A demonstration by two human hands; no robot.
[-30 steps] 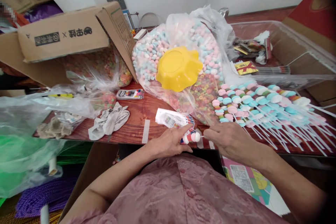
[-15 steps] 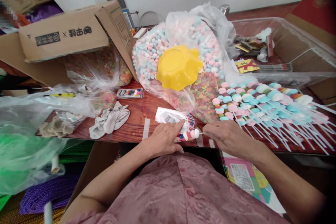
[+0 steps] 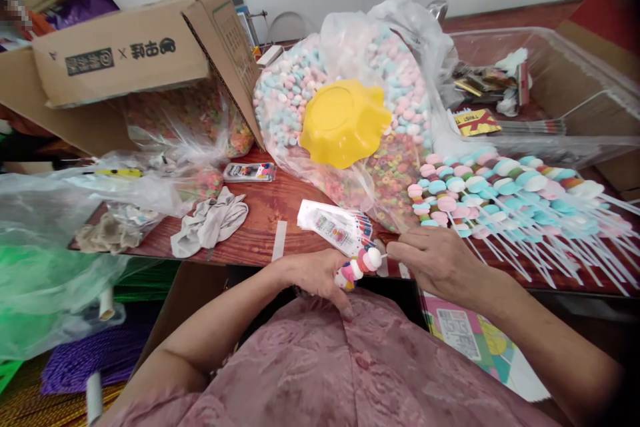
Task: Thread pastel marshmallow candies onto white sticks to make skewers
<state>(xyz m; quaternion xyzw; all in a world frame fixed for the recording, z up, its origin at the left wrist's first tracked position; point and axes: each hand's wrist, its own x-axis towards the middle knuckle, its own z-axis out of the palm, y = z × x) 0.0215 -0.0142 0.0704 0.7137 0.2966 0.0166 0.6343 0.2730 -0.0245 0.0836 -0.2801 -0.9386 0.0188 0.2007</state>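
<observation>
My left hand [image 3: 316, 275] grips a short candy skewer [image 3: 361, 265] of pink and white pieces at the table's near edge. My right hand [image 3: 434, 259] pinches the stick end of the same skewer, just right of the top white piece. Right behind the hands lies a stack of printed wrappers [image 3: 336, 227]. A pile of finished candy skewers [image 3: 505, 197] spreads over the table to the right of my right hand.
A big clear bag of pastel candies [image 3: 310, 90] with a yellow bowl [image 3: 344, 121] on it stands at the centre back. A cardboard box [image 3: 125, 53] sits back left, a clear plastic bin [image 3: 550, 90] back right. Grey gloves [image 3: 210, 221] and plastic bags [image 3: 65, 213] lie left.
My left hand has drawn back from the wrappers toward my body and curled around the skewer, which now tilts down to the left. My right hand has stayed on the stick.
</observation>
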